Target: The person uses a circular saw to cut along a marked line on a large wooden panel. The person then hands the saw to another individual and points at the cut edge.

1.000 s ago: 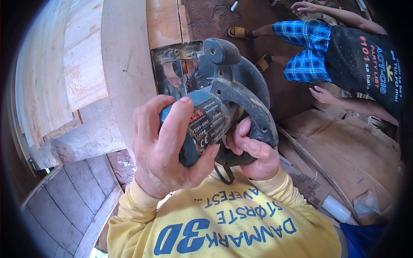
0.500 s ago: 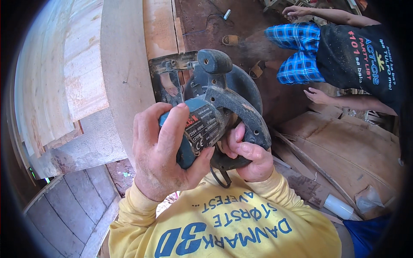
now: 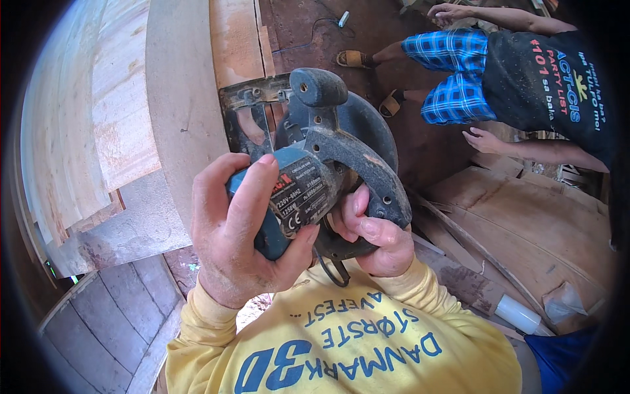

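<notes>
I hold a dark blue-grey circular saw (image 3: pixel 328 151) close to my chest, its base plate resting on a long curved wooden plank (image 3: pixel 187 98). My left hand (image 3: pixel 243 230) wraps around the saw's teal motor housing. My right hand (image 3: pixel 374 236) grips the rear handle, fingers curled through the loop. The saw's black cord hangs below my hands. My yellow long sleeves and shirt fill the lower part of the view.
Another person in blue checked shorts and a dark shirt (image 3: pixel 525 72) bends over at the upper right, one hand (image 3: pixel 482 139) on plywood sheets (image 3: pixel 531 230). Curved stacked boards (image 3: pixel 85 131) stand at the left. A white tube (image 3: pixel 518 315) lies at the lower right.
The saw and both my hands have moved a little forward along the plank. The other person has shifted slightly to the right.
</notes>
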`<control>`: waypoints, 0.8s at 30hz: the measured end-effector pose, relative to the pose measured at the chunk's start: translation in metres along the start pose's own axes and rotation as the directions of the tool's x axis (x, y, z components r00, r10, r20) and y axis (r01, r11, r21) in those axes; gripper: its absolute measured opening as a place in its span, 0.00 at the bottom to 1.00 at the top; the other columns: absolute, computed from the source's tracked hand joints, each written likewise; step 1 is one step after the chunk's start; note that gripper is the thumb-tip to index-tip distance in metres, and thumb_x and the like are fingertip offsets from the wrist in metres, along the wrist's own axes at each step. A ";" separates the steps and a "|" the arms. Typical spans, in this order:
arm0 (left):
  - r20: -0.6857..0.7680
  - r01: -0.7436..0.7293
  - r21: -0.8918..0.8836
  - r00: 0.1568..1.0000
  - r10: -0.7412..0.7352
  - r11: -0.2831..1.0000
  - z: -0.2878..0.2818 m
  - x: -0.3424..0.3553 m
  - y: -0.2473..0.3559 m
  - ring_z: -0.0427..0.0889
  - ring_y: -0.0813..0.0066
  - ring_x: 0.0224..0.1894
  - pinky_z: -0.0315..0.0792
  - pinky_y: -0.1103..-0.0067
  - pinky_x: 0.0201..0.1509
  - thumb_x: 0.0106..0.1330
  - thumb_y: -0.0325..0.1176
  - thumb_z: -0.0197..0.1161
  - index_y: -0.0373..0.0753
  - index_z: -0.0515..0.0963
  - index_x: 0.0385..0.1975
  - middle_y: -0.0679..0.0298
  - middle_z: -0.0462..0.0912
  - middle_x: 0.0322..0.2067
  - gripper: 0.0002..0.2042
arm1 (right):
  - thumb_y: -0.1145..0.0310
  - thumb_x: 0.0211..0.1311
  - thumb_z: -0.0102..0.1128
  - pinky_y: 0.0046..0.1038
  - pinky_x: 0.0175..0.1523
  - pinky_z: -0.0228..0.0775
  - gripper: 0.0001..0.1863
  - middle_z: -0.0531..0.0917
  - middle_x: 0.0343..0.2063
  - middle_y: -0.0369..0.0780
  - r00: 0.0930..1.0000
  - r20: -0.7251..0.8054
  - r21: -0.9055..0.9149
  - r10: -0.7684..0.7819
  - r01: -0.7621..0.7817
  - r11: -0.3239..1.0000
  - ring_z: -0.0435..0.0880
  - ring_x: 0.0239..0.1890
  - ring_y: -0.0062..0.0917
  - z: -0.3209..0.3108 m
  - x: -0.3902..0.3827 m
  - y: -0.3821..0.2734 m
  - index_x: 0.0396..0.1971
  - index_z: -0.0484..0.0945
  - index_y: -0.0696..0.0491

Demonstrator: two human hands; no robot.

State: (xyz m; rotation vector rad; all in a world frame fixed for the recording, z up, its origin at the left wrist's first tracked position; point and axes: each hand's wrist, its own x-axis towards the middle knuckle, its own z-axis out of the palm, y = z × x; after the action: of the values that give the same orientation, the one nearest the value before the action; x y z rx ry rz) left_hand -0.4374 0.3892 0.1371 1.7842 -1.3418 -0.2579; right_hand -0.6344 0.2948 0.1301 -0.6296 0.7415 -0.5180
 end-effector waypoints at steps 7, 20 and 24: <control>-0.059 -0.021 -0.022 0.998 0.020 1.000 0.005 -0.001 -0.006 0.80 0.60 0.47 0.76 0.69 0.53 0.49 0.39 0.78 0.29 0.62 0.67 0.49 0.72 0.53 0.46 | 0.68 0.56 0.64 0.26 0.41 0.65 0.14 0.74 0.28 0.36 0.999 0.036 0.036 0.009 -0.010 0.999 0.71 0.32 0.22 -0.002 0.005 -0.005 0.41 0.72 0.52; -0.131 -0.020 -0.149 0.991 0.000 0.989 0.011 0.011 -0.008 0.79 0.64 0.47 0.75 0.72 0.52 0.48 0.36 0.81 0.30 0.56 0.70 0.52 0.74 0.49 0.50 | 0.70 0.57 0.61 0.28 0.45 0.69 0.12 0.73 0.29 0.35 0.995 0.080 0.090 -0.054 0.047 0.995 0.71 0.34 0.21 0.006 0.016 -0.017 0.41 0.73 0.53; -0.150 -0.066 -0.092 0.987 0.051 0.994 0.010 0.021 -0.009 0.79 0.63 0.47 0.75 0.71 0.52 0.47 0.37 0.81 0.31 0.58 0.70 0.53 0.75 0.48 0.51 | 0.69 0.55 0.60 0.27 0.41 0.62 0.13 0.70 0.26 0.34 0.997 0.017 -0.025 -0.069 0.070 0.997 0.69 0.29 0.23 0.008 0.023 -0.019 0.40 0.72 0.52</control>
State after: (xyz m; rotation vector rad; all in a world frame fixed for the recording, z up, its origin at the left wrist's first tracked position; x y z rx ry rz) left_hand -0.4289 0.3665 0.1311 1.6475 -1.2536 -0.1531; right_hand -0.6180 0.2695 0.1377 -0.6846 0.7135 -0.5676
